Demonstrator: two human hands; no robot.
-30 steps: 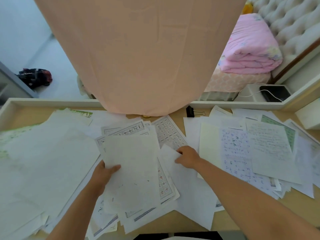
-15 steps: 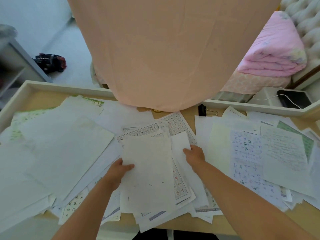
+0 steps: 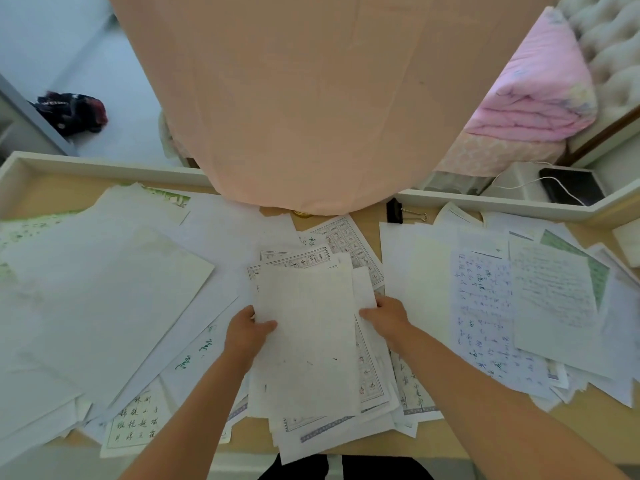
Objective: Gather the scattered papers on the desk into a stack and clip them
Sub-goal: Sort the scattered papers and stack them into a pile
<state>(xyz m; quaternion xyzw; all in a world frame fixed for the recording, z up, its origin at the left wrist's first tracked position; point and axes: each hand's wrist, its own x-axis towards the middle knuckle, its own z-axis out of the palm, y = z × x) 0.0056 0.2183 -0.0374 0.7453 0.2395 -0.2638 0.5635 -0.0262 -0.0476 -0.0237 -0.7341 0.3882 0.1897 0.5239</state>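
Hands apart, one on each side of the paper stack (image 3: 308, 341), which sits mid-desk close to the front edge. Your left hand (image 3: 247, 332) grips the stack's left side, thumb laid over the blank, pale top sheet. Your right hand (image 3: 384, 315) holds the right side, fingers curled against the paper; how far they reach under it cannot be told from the head view. Sheets below the top one are uneven, and printed grid pages poke out at the back and right. Desk (image 3: 45, 195) is pale wood with a raised white rim. Loose blank sheets (image 3: 104, 299) overlap in a wide spread to your left. Handwritten pages (image 3: 485, 306) form a second spread to your right. Black binder clip (image 3: 394, 211) lies on bare wood near the back rim, behind the stack and off to its right, just beside the right-hand spread. Peach cloth (image 3: 311, 98) hangs down at the back of the desk, its lower edge over the rearmost sheets
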